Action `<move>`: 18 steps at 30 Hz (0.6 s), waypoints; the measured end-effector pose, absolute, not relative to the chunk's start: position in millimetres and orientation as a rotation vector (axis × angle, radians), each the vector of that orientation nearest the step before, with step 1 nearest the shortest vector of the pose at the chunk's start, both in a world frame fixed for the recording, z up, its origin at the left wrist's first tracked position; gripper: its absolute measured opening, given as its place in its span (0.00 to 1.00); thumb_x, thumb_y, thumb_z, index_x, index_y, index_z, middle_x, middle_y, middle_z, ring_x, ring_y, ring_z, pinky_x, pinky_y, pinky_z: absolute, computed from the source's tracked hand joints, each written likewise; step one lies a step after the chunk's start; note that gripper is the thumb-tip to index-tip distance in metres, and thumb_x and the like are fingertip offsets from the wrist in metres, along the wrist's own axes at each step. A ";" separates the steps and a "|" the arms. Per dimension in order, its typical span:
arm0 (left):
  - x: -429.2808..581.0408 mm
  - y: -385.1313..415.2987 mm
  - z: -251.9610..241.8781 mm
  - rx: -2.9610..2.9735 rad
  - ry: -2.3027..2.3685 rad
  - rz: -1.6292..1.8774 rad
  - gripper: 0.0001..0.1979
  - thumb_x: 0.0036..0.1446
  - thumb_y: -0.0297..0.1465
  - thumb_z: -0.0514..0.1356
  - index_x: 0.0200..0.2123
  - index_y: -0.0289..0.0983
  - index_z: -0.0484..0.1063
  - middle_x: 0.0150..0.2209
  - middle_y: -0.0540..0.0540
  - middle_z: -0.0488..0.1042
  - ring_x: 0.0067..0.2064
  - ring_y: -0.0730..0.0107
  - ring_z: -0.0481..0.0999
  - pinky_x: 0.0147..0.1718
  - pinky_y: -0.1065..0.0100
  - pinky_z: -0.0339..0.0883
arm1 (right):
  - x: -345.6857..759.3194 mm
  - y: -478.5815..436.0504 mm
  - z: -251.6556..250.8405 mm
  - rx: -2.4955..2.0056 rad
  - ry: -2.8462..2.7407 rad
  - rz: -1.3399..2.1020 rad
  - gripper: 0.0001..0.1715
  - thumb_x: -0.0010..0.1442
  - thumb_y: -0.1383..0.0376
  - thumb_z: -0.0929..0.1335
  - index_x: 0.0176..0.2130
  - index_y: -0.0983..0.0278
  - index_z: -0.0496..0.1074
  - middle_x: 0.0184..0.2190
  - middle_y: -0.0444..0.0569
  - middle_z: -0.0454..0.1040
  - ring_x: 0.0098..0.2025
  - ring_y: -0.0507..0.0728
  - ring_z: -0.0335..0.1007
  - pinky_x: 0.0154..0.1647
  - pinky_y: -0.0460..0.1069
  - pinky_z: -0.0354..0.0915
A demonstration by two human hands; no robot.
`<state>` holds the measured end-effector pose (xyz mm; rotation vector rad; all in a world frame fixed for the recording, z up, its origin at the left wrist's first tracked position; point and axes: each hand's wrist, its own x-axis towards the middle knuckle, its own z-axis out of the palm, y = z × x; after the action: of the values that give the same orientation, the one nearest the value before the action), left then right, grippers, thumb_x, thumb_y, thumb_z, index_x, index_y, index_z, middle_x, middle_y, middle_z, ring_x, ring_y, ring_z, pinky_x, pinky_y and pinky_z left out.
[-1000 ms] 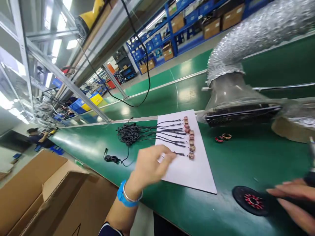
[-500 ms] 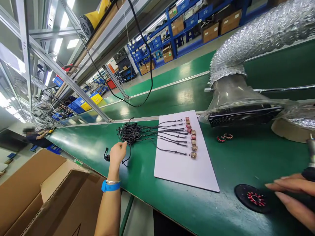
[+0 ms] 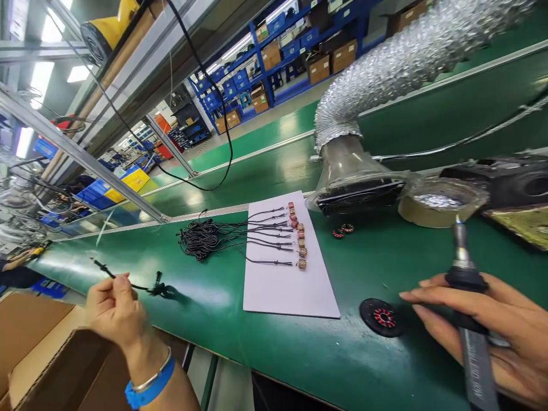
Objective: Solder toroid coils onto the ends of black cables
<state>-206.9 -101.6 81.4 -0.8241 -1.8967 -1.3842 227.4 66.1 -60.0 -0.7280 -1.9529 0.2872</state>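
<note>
Pinched between the thumb and fingers of my left hand (image 3: 116, 311) is a black cable (image 3: 140, 287), its bunched end hanging over the bench's left part. My right hand (image 3: 509, 311) grips a soldering iron (image 3: 463, 279), its tip pointing up and away. Left of the iron lies a round black disc (image 3: 369, 314) with a red-and-black ring part (image 3: 385, 318) on it. A white board (image 3: 286, 297) holds a column of small copper-wound pieces (image 3: 301, 242). Thin black leads from a cable bundle (image 3: 200, 238) stretch onto that board.
Two small red-and-black rings (image 3: 343, 230) lie behind the disc. A fume hood on a silver duct (image 3: 377, 85) stands at the back. Beyond it to the right is a tape roll (image 3: 423, 217). An open cardboard box (image 3: 55, 365) is at lower left, beside the green bench (image 3: 205, 302).
My left hand has moved left and toward me, away from the cable bundle, with a cable in its fingers. The view has swung right, bringing the soldering iron in my right hand further into sight.
</note>
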 end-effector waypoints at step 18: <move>-25.2 -19.3 15.4 -2.718 -1.795 -0.490 0.08 0.63 0.27 0.50 0.33 0.39 0.66 0.26 0.50 0.71 0.27 0.70 0.69 0.26 0.69 0.56 | 184.6 50.3 1.7 -0.503 -1.932 0.934 0.15 0.58 0.73 0.64 0.45 0.60 0.60 0.30 0.42 0.71 0.28 0.49 0.68 0.29 0.43 0.68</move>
<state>-25.2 -19.3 15.4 -2.7181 -1.7950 -0.4896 184.6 50.3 1.7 -0.5030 -1.9322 0.9339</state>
